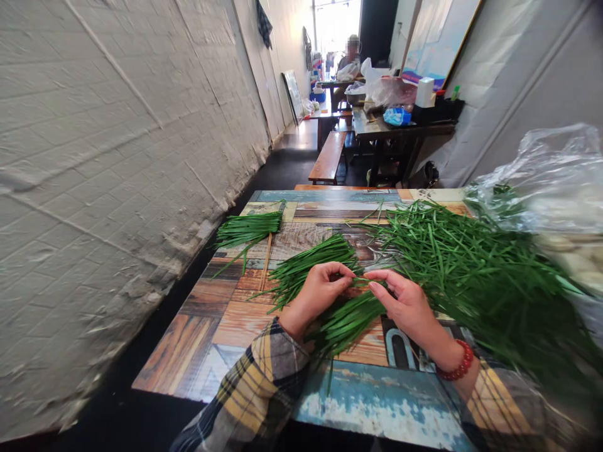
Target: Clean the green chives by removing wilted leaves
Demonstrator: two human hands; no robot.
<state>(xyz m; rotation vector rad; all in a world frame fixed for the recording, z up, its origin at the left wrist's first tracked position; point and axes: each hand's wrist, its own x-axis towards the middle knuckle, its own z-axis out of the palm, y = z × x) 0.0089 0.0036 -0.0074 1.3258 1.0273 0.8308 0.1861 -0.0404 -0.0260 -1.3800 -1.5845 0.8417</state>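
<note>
Thumb and forefinger of the left hand (320,290) are pinched narrow on a thin, bright-green leaf blade (360,279), and the right hand (409,309) pinches its other end, the fingertips nearly meeting. From where I stand, the blade is just above the table, over a neat sheaf of long, flat green leaves (351,321) lying under both hands. A second green leaf bundle (313,267) lies beyond the left wrist; farther left, a third bundle of green leaves (252,228) lies beside thin tan wooden sticks (266,260). To the right spreads a large, tangled heap of loose green leaves (464,260), with a clear, crinkled plastic bag (558,172) near it. All this sits on a patchwork wood-print table (367,402); past it stands a brown wooden bench (330,154).
</note>
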